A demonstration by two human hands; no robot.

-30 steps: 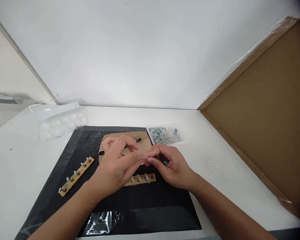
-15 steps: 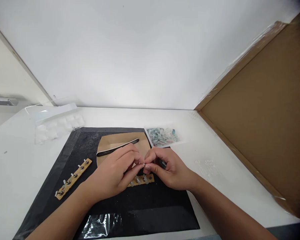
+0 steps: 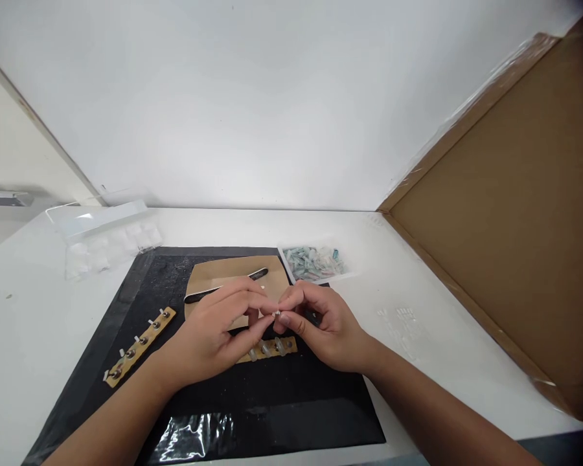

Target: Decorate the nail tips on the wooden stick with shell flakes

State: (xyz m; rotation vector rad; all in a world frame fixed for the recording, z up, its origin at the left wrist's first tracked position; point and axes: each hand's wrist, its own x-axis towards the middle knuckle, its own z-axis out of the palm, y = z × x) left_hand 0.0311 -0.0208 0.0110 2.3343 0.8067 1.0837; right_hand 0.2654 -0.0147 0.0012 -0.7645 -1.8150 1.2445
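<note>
Black mat (image 3: 272,414) under the fingers, shiny on the near side, laid on a white worktop (image 3: 447,395). Left hand (image 3: 223,323) and right hand (image 3: 323,327) meet tip to tip above it. Thumb and forefinger of each closed in a pinch on one small pale piece (image 3: 276,313), which sits right between the fingertips; most of it covered, shape unclear. Dark patch in the curl of the right hand: held object or bare mat, cannot tell.

Just below the fingers: a yellowish bar (image 3: 291,345) with clear pieces set along it, partly behind the left hand. Left of the fingers, well apart: second bar (image 3: 140,343), slanted, dark round mounts with pale tips. Beyond the left fingers: brown sheet (image 3: 208,270), a dark slim strip (image 3: 259,274) lying across it; any lettering too small to read.

Past the right fingers: white tray (image 3: 286,266) of greenish and clear slivers (image 3: 313,263). Far left: clear packet (image 3: 111,249), whitish contents. Right of the right hand: transparent bits (image 3: 403,320), loose. Farther right, a cardboard panel (image 3: 510,226).
</note>
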